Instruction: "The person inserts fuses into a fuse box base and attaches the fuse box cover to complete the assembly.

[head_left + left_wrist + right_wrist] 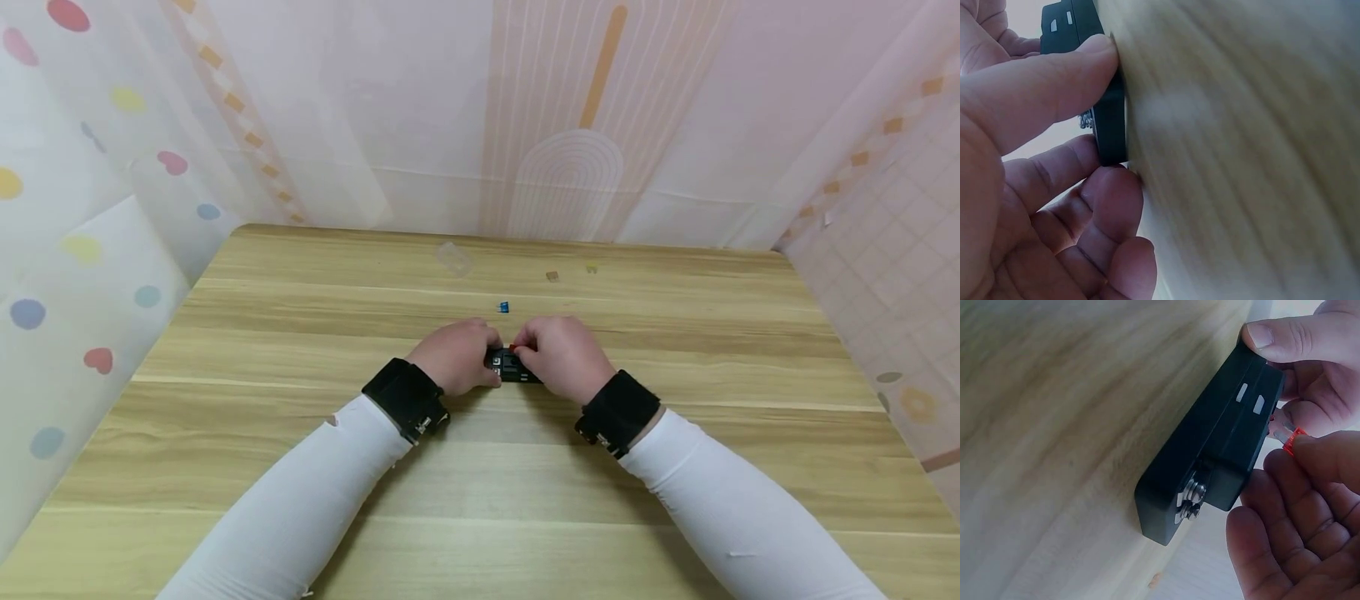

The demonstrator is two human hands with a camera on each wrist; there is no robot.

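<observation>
A small black box (513, 367) lies flat on the wooden table (480, 500), held between both hands. My left hand (480, 357) grips its left end, thumb on the near edge and fingers curled at the far side; the same black box (1110, 125) shows in the left wrist view. My right hand (529, 353) pinches a tiny red piece (513, 347) right at the box's top face. In the right wrist view the red piece (1295, 435) sits between my fingertips beside the box (1210, 462), which has a metal screw on its end.
Beyond the hands lie a small blue piece (504, 307), a brown piece (552, 276), a yellowish piece (592, 268) and a clear plastic item (454, 258). Patterned curtains enclose the table on the left, back and right.
</observation>
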